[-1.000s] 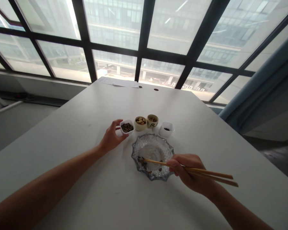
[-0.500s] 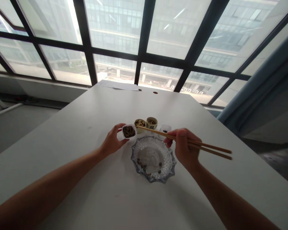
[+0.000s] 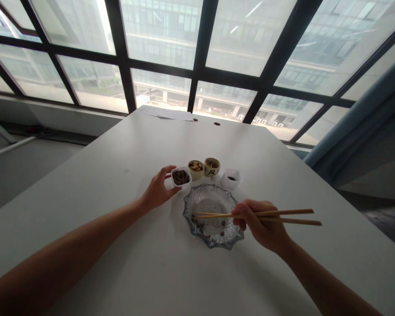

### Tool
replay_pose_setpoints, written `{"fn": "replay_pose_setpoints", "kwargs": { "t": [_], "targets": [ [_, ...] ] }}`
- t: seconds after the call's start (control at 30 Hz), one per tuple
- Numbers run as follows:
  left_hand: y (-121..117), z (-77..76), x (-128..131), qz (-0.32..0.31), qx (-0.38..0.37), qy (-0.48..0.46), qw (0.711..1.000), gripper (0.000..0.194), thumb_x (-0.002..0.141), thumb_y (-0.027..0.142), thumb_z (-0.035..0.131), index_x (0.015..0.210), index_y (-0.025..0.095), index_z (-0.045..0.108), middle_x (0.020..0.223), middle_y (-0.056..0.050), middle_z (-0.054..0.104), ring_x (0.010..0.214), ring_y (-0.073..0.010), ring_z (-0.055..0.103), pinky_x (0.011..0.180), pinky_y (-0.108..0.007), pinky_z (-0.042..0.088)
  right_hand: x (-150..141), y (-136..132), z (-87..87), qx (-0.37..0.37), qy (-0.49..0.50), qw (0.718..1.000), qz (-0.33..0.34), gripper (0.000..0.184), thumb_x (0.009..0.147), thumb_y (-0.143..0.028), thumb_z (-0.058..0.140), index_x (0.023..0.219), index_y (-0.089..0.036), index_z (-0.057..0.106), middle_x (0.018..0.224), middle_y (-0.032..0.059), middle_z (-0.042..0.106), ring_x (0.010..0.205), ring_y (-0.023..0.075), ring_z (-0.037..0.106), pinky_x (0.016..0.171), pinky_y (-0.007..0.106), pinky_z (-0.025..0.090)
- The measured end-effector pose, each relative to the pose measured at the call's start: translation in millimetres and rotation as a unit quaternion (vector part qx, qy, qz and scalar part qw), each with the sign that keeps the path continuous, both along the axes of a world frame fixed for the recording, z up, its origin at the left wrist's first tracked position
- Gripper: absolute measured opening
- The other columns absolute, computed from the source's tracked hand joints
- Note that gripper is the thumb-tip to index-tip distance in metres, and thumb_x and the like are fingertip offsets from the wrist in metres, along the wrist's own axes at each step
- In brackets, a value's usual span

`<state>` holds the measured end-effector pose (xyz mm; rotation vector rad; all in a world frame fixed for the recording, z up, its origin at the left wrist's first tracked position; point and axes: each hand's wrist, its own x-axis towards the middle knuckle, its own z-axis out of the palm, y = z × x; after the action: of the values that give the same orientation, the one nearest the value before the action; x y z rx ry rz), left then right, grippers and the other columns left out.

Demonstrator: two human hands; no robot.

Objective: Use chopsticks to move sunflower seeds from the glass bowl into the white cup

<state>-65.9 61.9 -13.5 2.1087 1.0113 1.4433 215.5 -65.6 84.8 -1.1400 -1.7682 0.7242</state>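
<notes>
My left hand (image 3: 159,188) is wrapped round the side of a small white cup (image 3: 186,184), which holds dark, slender seeds (image 3: 181,177). A pair of wooden chopsticks (image 3: 219,215) is gripped in my right hand (image 3: 265,223). Their tips are over the left part of a scalloped clear glass dish (image 3: 213,189), near a few small dark pieces (image 3: 200,227) lying in it. Whether the tips pinch a piece is too small to tell.
Behind the dish stand a cream cup of peanuts (image 3: 195,175), a cream cup with a black mark (image 3: 213,172) and a white cup (image 3: 228,181) with dark bits. Papers (image 3: 164,113) lie at the far edge of the white table (image 3: 145,263), before the windows. A blue curtain (image 3: 355,118) hangs right.
The chopstick tips have moved from beside the seed and peanut cups down to the glass dish. My right hand has lowered. My left hand keeps its hold on the white cup.
</notes>
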Motion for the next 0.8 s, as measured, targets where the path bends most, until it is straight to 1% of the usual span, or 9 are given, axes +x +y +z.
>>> {"fn": "replay_pose_setpoints", "kwargs": {
  "t": [0.07,0.13,0.27,0.47,0.67,0.8],
  "targets": [
    [0.4,-0.7,0.0,0.002,-0.004,-0.004,1.000,0.059,0.076,0.030,0.078,0.127,0.023,0.050,0.126,-0.010,0.063,0.112,-0.0238,0.066,0.096,-0.045,0.060,1.7,-0.2,-7.3,-0.002,-0.029,0.999,0.019,0.044,0.097,-0.042,0.055,0.066,-0.015,0.069,0.051,0.0047,0.065,0.038,0.0118,0.056,0.036,0.019,0.043],
    [0.6,-1.2,-0.1,0.004,-0.006,-0.007,1.000,0.059,0.076,0.030,0.078,0.127,0.023,0.050,0.125,-0.010,0.063,0.111,-0.0232,0.067,0.096,-0.044,0.060,2.1,1.4,-11.1,0.006,-0.051,0.998,0.034,0.042,0.098,-0.038,0.055,0.064,-0.015,0.069,0.050,0.0037,0.064,0.039,0.0110,0.056,0.038,0.019,0.043],
    [0.3,-0.7,-0.6,0.007,-0.012,-0.005,1.000,0.059,0.075,0.031,0.078,0.126,0.022,0.050,0.126,-0.009,0.063,0.111,-0.0231,0.067,0.096,-0.044,0.060,1.4,4.9,-9.4,0.021,-0.062,0.997,0.049,0.040,0.097,-0.036,0.056,0.063,-0.016,0.067,0.047,0.0018,0.061,0.039,0.0102,0.055,0.039,0.018,0.041],
    [-0.2,0.8,-0.5,0.005,-0.020,0.004,1.000,0.058,0.075,0.030,0.078,0.126,0.023,0.050,0.125,-0.009,0.064,0.110,-0.0230,0.067,0.096,-0.045,0.060,0.6,9.4,-7.2,0.010,-0.056,0.997,0.043,0.044,0.097,-0.042,0.056,0.063,-0.016,0.067,0.048,0.0022,0.061,0.040,0.0104,0.054,0.040,0.019,0.040],
    [0.5,-1.1,-0.8,0.006,-0.016,0.000,1.000,0.058,0.075,0.031,0.078,0.125,0.023,0.051,0.124,-0.009,0.064,0.109,-0.0230,0.068,0.095,-0.044,0.061,0.8,14.5,-14.4,-0.010,-0.034,0.998,0.042,0.043,0.096,-0.044,0.057,0.065,-0.016,0.067,0.054,0.0042,0.065,0.044,0.0119,0.057,0.043,0.020,0.044],
    [-0.8,0.9,-0.7,0.004,-0.020,0.003,1.000,0.057,0.075,0.031,0.078,0.125,0.023,0.051,0.124,-0.009,0.065,0.109,-0.0229,0.068,0.095,-0.044,0.061,0.1,16.0,-20.0,-0.024,-0.008,0.999,0.037,0.041,0.096,-0.043,0.057,0.067,-0.016,0.067,0.056,0.0048,0.066,0.046,0.0125,0.059,0.043,0.020,0.046]
  ]
}}
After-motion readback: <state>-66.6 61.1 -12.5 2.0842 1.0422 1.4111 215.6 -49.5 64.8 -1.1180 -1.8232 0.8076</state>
